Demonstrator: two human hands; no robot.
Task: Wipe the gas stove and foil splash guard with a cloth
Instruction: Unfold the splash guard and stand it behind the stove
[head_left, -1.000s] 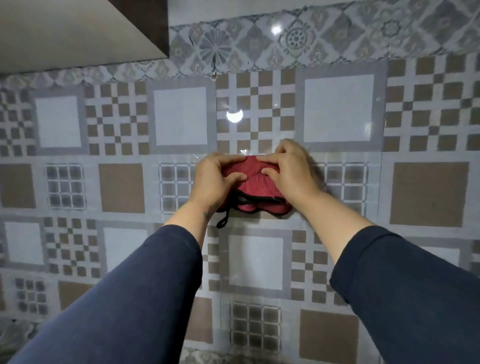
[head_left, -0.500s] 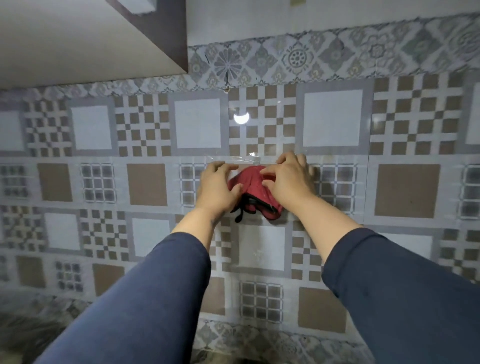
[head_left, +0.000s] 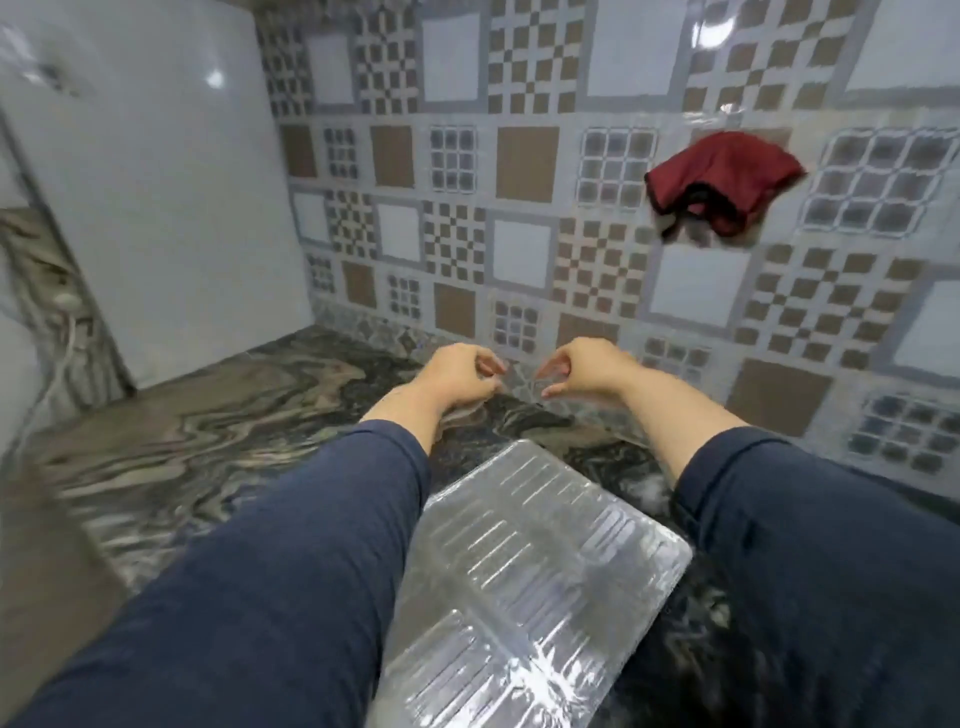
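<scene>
A red cloth (head_left: 719, 176) with a dark edge hangs bunched on the patterned tile wall at the upper right, and neither hand touches it. Low over the back of the marble counter, my left hand (head_left: 460, 376) and my right hand (head_left: 584, 369) face each other with fingers curled and a small gap between them. Both hold nothing. A folded silver foil splash guard (head_left: 524, 587) lies flat on the counter between my forearms, which cover part of it. No stove shows.
The patterned tile wall (head_left: 524, 156) runs across the back. A white panel (head_left: 156, 182) stands at the left, with white cables (head_left: 62, 322) beside it. The dark veined marble counter (head_left: 208, 415) stretches left of my arms.
Both hands have let go of the red cloth, which stays on the wall. They dropped down to the back of the counter. The view tilted down, bringing the counter and foil guard into sight.
</scene>
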